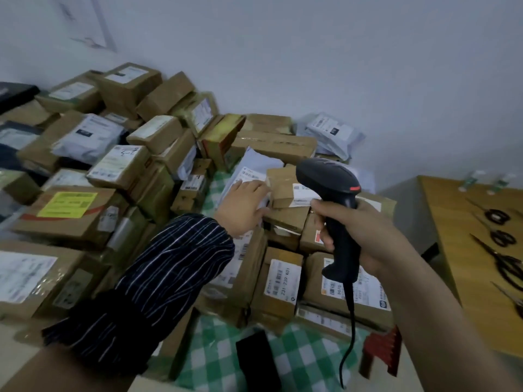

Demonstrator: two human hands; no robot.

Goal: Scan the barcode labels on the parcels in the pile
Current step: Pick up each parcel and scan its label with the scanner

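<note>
A big pile of brown cardboard parcels (85,210) with white barcode labels covers the table. My right hand (359,233) grips the handle of a black corded barcode scanner (331,182), whose head points toward the middle of the pile. My left hand (243,205), in a striped sleeve, rests with fingers spread on a white bag parcel (249,171), beside a small brown box (285,190) with a white label. Its fingertips touch that box's left side.
A green checked cloth (297,360) lies under the parcels. A wooden table (458,239) at the right carries several black scissors (503,236) and small bottles. A red item (382,349) and a black item (254,360) lie near the front edge. A white wall stands behind.
</note>
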